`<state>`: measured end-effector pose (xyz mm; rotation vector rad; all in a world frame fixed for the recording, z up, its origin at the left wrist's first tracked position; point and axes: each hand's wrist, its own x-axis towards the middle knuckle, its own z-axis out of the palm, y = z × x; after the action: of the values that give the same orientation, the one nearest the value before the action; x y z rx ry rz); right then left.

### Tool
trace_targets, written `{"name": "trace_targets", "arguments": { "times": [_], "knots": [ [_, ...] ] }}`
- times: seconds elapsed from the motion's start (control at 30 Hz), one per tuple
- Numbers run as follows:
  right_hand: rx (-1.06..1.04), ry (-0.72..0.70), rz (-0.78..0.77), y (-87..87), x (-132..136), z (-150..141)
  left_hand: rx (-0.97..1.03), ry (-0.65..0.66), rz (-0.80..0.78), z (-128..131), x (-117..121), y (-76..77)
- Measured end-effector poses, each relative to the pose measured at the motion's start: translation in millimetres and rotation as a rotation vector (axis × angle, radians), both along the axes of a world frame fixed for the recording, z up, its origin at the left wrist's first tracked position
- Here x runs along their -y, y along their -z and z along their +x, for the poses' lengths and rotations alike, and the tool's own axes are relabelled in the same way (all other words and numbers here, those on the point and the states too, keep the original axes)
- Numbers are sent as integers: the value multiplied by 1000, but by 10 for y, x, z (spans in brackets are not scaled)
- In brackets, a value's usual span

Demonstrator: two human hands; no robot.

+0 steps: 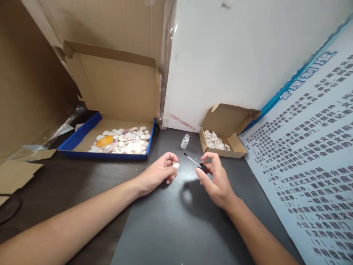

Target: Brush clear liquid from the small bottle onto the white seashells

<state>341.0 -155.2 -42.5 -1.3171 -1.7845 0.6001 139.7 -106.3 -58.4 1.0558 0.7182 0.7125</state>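
The black cap (203, 168) of a brush (192, 160) was pinched by the right hand (212, 176), and a small white shell (176, 166) was held between the left hand's (162, 169) thumb and fingers, near but apart. A coating step seemed under way, calling for bristles to be laid on the shell; farther off, an uncapped bottle (185, 141) was placed between two boxes (104, 155).

The left hand (159, 172) partly hides its shell (177, 166), the right hand (216, 182) its black cap (203, 168).
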Motion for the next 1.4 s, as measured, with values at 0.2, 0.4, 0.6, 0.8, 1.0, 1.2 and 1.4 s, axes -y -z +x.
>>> {"name": "trace_targets", "arguments": {
  "times": [0.2, 0.4, 0.6, 0.8, 1.0, 1.2, 1.4],
  "knots": [
    [-35, 24, 44, 15, -5, -18, -70, -70, 64, -12, -37, -9],
    [-29, 40, 61, 64, -34, -35, -119, -57, 88, -15, -65, -7],
    [40, 104, 113, 103, -55, -31, -238, -25, 198, -10, -106, 44],
    [31, 36, 154, 104, -35, -64, -337, -68, 408, 7, -84, 62],
    [49, 36, 217, 87, -23, -68, -405, -79, 503, 2, -61, 70],
    [93, 66, 204, 62, -20, -80, -433, -60, 558, -12, -57, 91],
    [117, 24, 217, 65, -1, -96, -447, -47, 587, -23, -70, 107]
  ]
}}
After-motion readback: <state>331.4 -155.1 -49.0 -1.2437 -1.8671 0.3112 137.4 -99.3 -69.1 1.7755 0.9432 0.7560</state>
